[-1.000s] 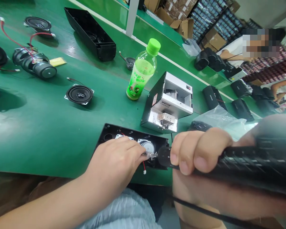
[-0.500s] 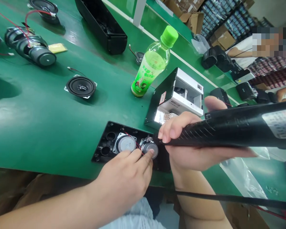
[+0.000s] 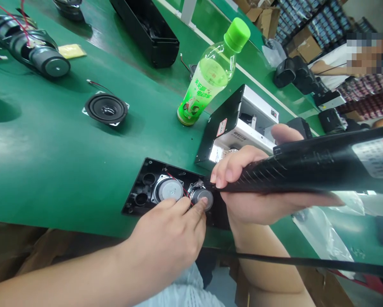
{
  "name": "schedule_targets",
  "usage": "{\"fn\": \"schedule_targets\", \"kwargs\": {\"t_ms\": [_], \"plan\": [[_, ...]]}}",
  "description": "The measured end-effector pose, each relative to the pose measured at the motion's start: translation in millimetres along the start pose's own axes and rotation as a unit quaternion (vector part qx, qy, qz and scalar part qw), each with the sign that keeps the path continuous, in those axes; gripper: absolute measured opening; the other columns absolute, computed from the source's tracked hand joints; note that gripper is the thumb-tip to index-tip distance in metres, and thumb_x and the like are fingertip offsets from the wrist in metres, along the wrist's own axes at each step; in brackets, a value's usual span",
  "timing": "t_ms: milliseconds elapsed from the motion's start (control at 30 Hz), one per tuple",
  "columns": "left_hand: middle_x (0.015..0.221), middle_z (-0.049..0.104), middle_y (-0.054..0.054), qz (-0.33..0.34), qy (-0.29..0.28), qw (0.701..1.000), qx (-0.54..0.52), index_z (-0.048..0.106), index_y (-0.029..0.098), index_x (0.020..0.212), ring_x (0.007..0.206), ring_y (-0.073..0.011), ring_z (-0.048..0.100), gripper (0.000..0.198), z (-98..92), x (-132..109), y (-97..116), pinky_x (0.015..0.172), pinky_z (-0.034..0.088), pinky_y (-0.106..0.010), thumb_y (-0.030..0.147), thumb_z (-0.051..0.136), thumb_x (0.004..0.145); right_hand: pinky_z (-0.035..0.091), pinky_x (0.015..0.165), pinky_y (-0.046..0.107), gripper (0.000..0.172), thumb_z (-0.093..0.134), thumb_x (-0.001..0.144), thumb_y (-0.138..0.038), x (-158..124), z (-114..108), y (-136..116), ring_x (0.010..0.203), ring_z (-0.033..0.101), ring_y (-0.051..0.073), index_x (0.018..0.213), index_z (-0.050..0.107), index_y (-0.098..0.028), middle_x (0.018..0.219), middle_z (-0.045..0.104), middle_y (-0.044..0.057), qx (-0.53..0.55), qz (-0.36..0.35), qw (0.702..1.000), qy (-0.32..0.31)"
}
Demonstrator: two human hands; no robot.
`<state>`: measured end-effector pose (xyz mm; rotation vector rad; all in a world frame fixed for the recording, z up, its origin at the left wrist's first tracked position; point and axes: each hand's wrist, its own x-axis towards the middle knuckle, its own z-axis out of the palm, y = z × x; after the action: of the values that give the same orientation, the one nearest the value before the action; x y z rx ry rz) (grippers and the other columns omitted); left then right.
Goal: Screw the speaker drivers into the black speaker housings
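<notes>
The panel [image 3: 220,215] lies on the green bench [image 3: 63,175], near its front edge, with a large speaker [image 3: 171,189] and a small speaker [image 3: 198,198] side by side on it. The left hand [image 3: 170,232] lays a fingertip on the small speaker's back; its other fingers curl, and whether they pinch anything cannot be told. The right hand [image 3: 255,209] is wrapped around a black driver [image 3: 306,166], held nearly level, its tip at the small speaker's upper edge; contact with a screw cannot be made out. Just behind the panel is a machine [image 3: 223,128], with a capped bottle [image 3: 207,81] upright beside it. Farther left, a loose speaker [image 3: 105,109] lies cone up. Beyond are a yellow pad [image 3: 72,51] and a black case [image 3: 153,38].
</notes>
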<state>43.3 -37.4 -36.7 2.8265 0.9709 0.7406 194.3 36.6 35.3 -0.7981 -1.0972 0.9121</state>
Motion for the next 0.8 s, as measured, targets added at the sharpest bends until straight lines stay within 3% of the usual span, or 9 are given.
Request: {"fn": "schedule_targets", "kwargs": {"t_ms": [233,333,533,667,800], "plan": [[0.129,0.085,-0.013,0.006,0.010,1.000,0.011,0.084,0.010,0.118,0.088,-0.0254,0.072,0.025,-4.2,4.6,-0.1,0.065,0.047,-0.040,0.018,0.074,0.097,0.051,0.039,0.031,0.064,0.068,0.080,-0.091,1.3,-1.6,11.0,0.040,0.056,0.017,0.110,0.077,-0.034,0.060,0.070,-0.006,0.012,0.013,0.998,-0.057],[0.128,0.086,-0.011,-0.006,0.019,1.000,0.014,0.085,0.011,0.117,0.088,-0.0248,0.073,0.023,-4.2,5.3,0.6,0.067,0.048,-0.040,0.017,0.075,0.097,0.052,0.040,0.030,0.064,0.064,0.084,-0.090,2.1,-5.3,19.0,0.041,0.057,0.017,0.112,0.075,-0.032,0.061,0.069,-0.006,0.027,0.013,0.997,-0.076],[0.123,0.087,-0.007,-0.011,0.020,1.000,0.015,0.085,0.013,0.117,0.087,-0.0230,0.072,0.021,-4.3,7.4,-1.7,0.069,0.050,-0.040,0.019,0.073,0.101,0.051,0.035,0.030,0.065,0.056,0.094,-0.087,4.3,-13.3,33.1,0.036,0.055,0.016,0.120,0.071,-0.030,0.061,0.067,-0.006,0.028,-0.061,0.988,-0.140],[0.118,0.087,-0.007,-0.018,0.009,1.000,-0.004,0.086,0.015,0.111,0.087,-0.0237,0.072,0.018,-4.6,8.3,-3.3,0.069,0.053,-0.041,0.025,0.075,0.101,0.051,0.037,0.029,0.060,0.054,0.097,-0.083,-2.8,-10.6,40.7,0.038,0.056,0.015,0.122,0.070,-0.031,0.063,0.066,-0.006,0.000,-0.076,0.988,-0.133],[0.120,0.087,-0.006,-0.021,-0.045,0.998,-0.036,0.085,0.018,0.106,0.085,-0.0245,0.072,0.015,-8.0,7.8,-5.2,0.068,0.055,-0.041,0.029,0.078,0.100,0.055,0.043,0.032,0.059,0.058,0.099,-0.079,-8.9,-5.8,32.1,0.045,0.061,0.017,0.129,0.069,-0.030,0.068,0.067,-0.004,-0.027,-0.072,0.991,-0.106]]}}
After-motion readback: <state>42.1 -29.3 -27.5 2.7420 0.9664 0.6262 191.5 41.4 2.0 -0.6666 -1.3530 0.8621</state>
